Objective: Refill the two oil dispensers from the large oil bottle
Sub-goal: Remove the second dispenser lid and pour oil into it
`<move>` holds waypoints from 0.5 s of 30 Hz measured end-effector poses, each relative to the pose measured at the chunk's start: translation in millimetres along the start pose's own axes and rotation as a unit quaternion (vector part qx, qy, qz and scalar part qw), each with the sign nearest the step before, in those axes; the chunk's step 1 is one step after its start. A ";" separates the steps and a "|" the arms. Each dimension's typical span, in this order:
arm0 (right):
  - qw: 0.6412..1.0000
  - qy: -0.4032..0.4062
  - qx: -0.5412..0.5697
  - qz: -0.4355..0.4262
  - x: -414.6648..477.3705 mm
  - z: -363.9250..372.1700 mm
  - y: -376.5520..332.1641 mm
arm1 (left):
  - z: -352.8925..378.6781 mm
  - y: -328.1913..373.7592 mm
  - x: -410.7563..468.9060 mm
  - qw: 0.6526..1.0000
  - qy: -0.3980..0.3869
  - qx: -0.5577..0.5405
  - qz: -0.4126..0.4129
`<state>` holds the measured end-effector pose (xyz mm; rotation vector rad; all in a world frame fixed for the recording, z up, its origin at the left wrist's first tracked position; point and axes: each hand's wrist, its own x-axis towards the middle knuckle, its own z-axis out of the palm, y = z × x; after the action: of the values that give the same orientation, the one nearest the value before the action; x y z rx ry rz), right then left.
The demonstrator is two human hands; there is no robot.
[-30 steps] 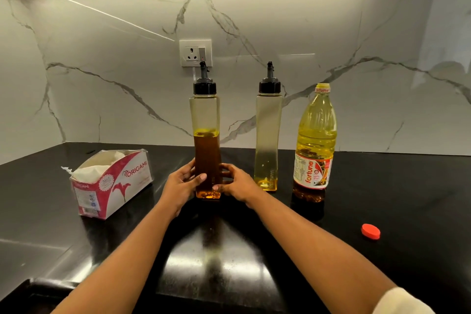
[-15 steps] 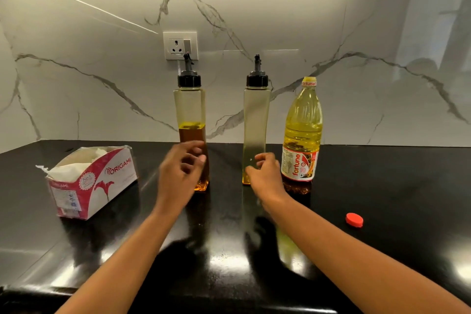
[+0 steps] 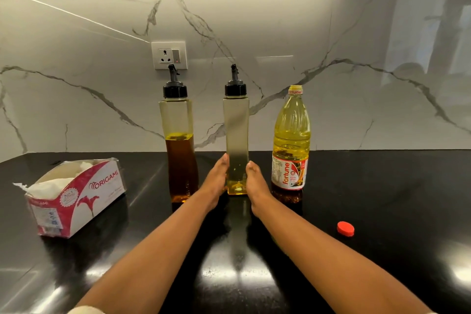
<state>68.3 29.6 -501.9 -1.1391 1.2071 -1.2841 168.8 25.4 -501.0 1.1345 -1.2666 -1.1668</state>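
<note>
Two tall oil dispensers and a big oil bottle are lined up at the far side of the black desk (image 3: 382,199), close to the white marble wall (image 3: 76,97). The left dispenser (image 3: 178,150) is about half full of dark brown oil. The right dispenser (image 3: 237,140) is nearly empty, with only a little yellow oil seen at the bottom. Each dispenser is topped by a black cap with a thin spout.

The right dispenser is held low down between both hands. The left hand (image 3: 214,183) is laid flat against its left side, and the right hand (image 3: 254,183) is laid flat against its right side. The fingers of each hand are kept straight and pressed together against the clear plastic. The dispenser is stood upright on the desk.

The big oil bottle (image 3: 291,140) is stood just to the right of the right hand. Yellow oil is seen inside it, and its top is left open. A small red cap (image 3: 345,228) is seen lying on the desk, nearer and further right, well apart from the bottle.

A pink and white tissue box (image 3: 76,196) is set on the left of the desk. A wall socket (image 3: 169,55) is seen behind the left dispenser.
</note>
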 end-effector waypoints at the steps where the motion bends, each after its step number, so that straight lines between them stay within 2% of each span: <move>1: 1.000 -0.003 -0.015 -0.004 -1.2 -3.3 0.8 | -3.7 -1.8 -2.2 1.000 -0.002 0.010 0.005; 11: 0.993 -0.077 -0.070 -0.052 -72.0 -27.5 8.8 | -39.2 -16.2 -62.9 0.994 -0.048 0.063 0.081; 15: 0.990 -0.100 -0.087 -0.041 -96.6 -34.0 3.6 | -43.5 -14.9 -81.4 0.991 -0.064 0.071 0.089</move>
<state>40.5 128.1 -507.8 -1.4218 1.1489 -1.1118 214.4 104.1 -522.6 1.0375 -1.5389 -1.0420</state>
